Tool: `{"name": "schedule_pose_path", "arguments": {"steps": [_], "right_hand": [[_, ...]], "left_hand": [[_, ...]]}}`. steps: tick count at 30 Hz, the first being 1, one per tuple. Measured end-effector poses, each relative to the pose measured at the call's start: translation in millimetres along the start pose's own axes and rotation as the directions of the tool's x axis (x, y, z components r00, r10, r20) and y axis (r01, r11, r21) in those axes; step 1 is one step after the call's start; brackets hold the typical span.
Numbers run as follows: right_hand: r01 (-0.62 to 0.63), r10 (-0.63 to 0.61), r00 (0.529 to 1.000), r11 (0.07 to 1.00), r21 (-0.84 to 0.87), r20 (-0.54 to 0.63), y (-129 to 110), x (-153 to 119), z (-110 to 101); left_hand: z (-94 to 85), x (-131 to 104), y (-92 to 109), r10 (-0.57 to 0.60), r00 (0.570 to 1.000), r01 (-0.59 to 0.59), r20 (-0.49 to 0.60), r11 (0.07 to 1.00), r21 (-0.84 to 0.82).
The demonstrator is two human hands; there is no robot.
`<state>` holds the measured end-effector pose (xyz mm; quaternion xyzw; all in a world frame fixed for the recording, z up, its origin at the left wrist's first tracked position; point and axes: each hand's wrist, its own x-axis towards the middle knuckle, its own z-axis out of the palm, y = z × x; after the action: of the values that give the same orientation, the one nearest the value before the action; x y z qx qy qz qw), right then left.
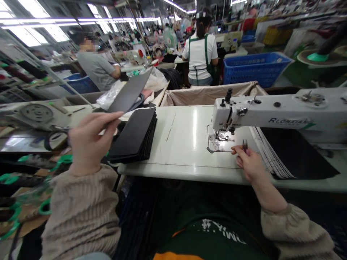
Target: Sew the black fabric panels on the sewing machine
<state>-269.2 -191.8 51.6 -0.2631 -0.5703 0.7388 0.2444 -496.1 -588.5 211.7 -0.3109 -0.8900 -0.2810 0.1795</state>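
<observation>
One blue crate (248,75) beyond sewing machine (267,112)

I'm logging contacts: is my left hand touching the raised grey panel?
Touching. The head view shows the left hand pinching the raised grey panel by its near end.

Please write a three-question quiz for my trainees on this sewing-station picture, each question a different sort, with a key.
1. Multiple choice: what does the right hand hold? A) a spool; B) thread snips; C) a ruler.
2. True or false: the left hand lies flat on the stack of black panels.
3. Fill the gap: the black pile with pale edges lies to the ____ of the sewing machine's needle area.

Key: 1. B. 2. False; it pinches a raised dark grey panel. 3. right.
</observation>
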Motion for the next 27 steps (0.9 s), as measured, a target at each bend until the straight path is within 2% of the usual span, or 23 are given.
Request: {"name": "schedule_pose_path", "arguments": {"steps": [3,5,7,9,12,17,21,25,27], "right_hand": [[-0.022,0.021,1.0,0.999,0.043,0.023,2.4,3.1,4.3],[-0.032,0.032,0.999,0.996,0.077,0.004,2.9,7.2,5.3],[-0.039,0.044,0.999,0.99,0.135,-0.033,2.0,13.6,6.1],[-0.044,0.056,0.997,0.978,0.205,-0.05,0.2,21.6,7.8],[-0.08,0.093,0.995,0.953,0.291,-0.032,-2.7,33.5,12.7],[-0.128,0.14,0.99,0.931,0.342,-0.011,-8.2,44.5,25.3],[-0.115,0.134,0.991,0.919,0.376,-0.025,-13.9,48.3,34.1],[-0.121,0.136,0.991,0.918,0.377,-0.012,-15.1,52.2,39.6],[-0.118,0.123,0.992,0.94,0.32,0.004,-16.1,50.4,38.5]], "left_hand": [[41.3,-2.4,-22.1,0.14,0.98,-0.158,0.144,0.979,0.128],[68.1,-16.5,-37.0,0.135,0.968,-0.165,0.211,0.977,0.132],[86.8,-34.2,-48.1,0.112,0.969,-0.142,0.218,0.982,0.127],[96.7,-48.7,-54.8,0.111,0.971,-0.147,0.213,0.976,0.159],[102.1,-59.6,-61.6,0.132,0.971,-0.179,0.201,0.955,0.238],[107.0,-63.3,-74.5,0.146,0.987,-0.16,0.07,0.941,0.299],[108.8,-64.6,-65.7,0.187,0.982,-0.173,-0.016,0.934,0.313],[116.0,-67.6,-32.2,0.24,0.959,-0.198,-0.149,0.948,0.251],[125.2,-70.0,-12.4,0.295,0.944,-0.265,-0.15,0.945,0.192]]}}
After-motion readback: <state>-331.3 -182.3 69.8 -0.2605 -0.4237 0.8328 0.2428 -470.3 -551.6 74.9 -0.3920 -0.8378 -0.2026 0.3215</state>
